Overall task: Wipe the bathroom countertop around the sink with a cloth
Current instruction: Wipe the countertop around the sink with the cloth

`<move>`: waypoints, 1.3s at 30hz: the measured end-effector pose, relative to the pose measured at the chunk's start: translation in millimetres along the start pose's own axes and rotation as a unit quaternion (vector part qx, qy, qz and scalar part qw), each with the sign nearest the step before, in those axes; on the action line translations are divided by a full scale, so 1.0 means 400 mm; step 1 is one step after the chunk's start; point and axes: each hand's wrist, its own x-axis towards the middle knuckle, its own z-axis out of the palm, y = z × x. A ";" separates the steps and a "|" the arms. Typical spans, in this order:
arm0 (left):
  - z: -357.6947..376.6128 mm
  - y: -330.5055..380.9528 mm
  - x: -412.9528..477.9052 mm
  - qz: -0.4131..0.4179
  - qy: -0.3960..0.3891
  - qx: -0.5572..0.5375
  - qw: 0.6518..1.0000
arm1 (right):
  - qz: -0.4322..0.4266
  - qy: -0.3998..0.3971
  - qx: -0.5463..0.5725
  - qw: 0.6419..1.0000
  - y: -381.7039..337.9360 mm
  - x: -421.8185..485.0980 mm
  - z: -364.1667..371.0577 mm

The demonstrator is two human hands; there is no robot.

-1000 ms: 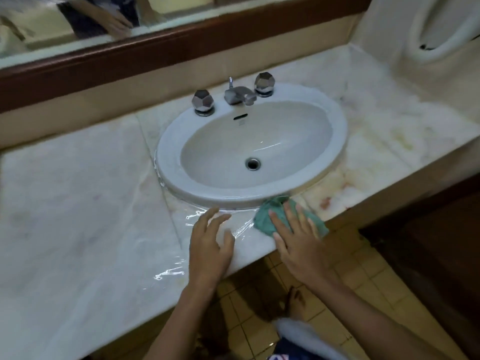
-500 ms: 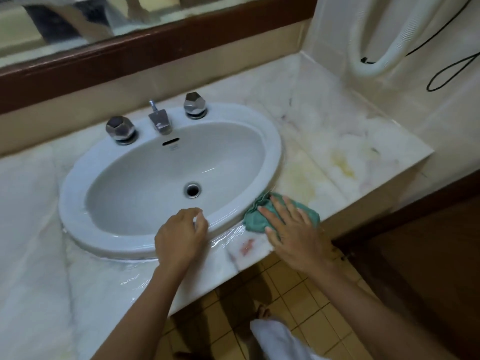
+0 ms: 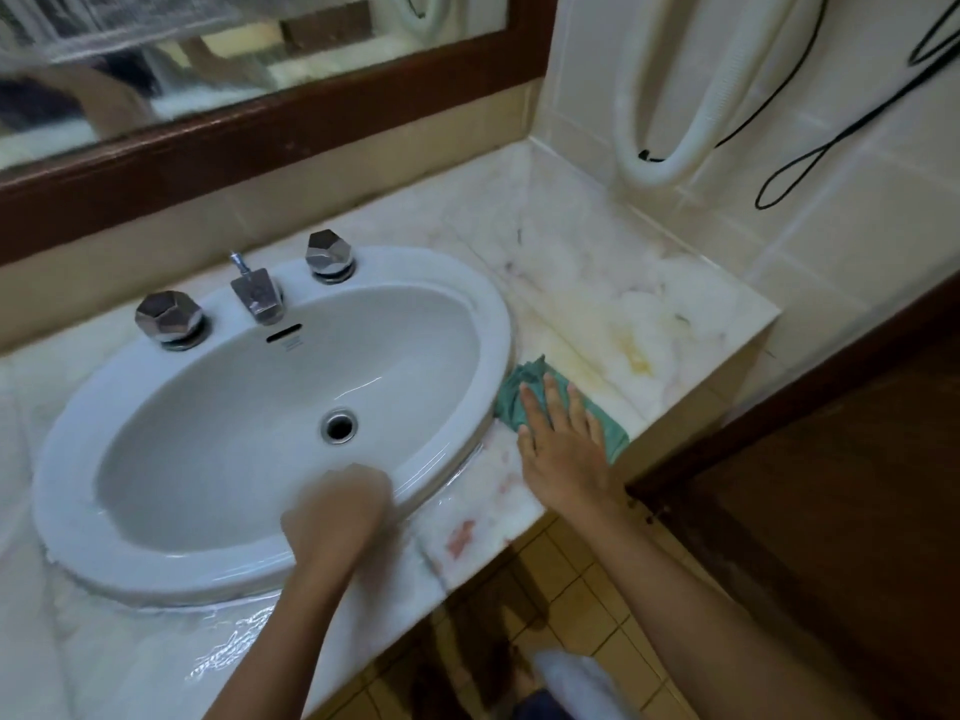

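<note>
**Green cloth pressed flat at the sink's right edge**

From the head camera, we see the green cloth (image 3: pixel 511 396) lying on the marble countertop (image 3: pixel 597 283), bunched up and touching the right side of the white sink (image 3: pixel 496 314). The right hand (image 3: pixel 563 449) lies flat on top of it, fingers straight and slightly spread, pressing it down near the counter's front edge. Just beyond the cloth we make out a yellow stain (image 3: pixel 636 358) on the marble.

The left hand (image 3: pixel 337 511) sits at the sink's front rim. It is badly blurred, so we cannot tell how its fingers lie or whether they grip anything.

Two metal knobs flank the tap (image 3: pixel 257 298) behind the basin. A white hose (image 3: pixel 631 148) and a black cable (image 3: pixel 810 163) hang on the tiled wall to the right.
</note>
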 end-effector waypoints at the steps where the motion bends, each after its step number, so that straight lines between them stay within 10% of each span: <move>1: 0.002 0.022 0.014 0.017 -0.026 -0.044 0.999 | -0.020 -0.006 -0.002 1.000 0.010 -0.007 -0.001; 4: 0.011 0.115 0.043 0.090 -0.043 -0.165 0.981 | -0.075 -0.021 -0.008 0.997 0.099 -0.038 -0.011; 15: 0.052 0.287 0.104 0.109 0.053 -0.233 0.965 | 0.199 0.011 0.015 0.980 0.324 0.327 -0.147; 24: 0.081 0.426 0.198 0.073 0.118 -0.233 0.963 | -0.033 0.021 0.010 0.999 0.144 0.294 -0.083; 32: 0.110 0.468 0.235 0.024 0.079 -0.186 0.979 | 0.067 0.022 -0.042 0.997 0.448 0.517 -0.178; 39: 0.115 0.469 0.246 0.006 0.105 -0.146 0.984 | -0.014 0.003 -0.017 1.000 0.219 0.776 -0.177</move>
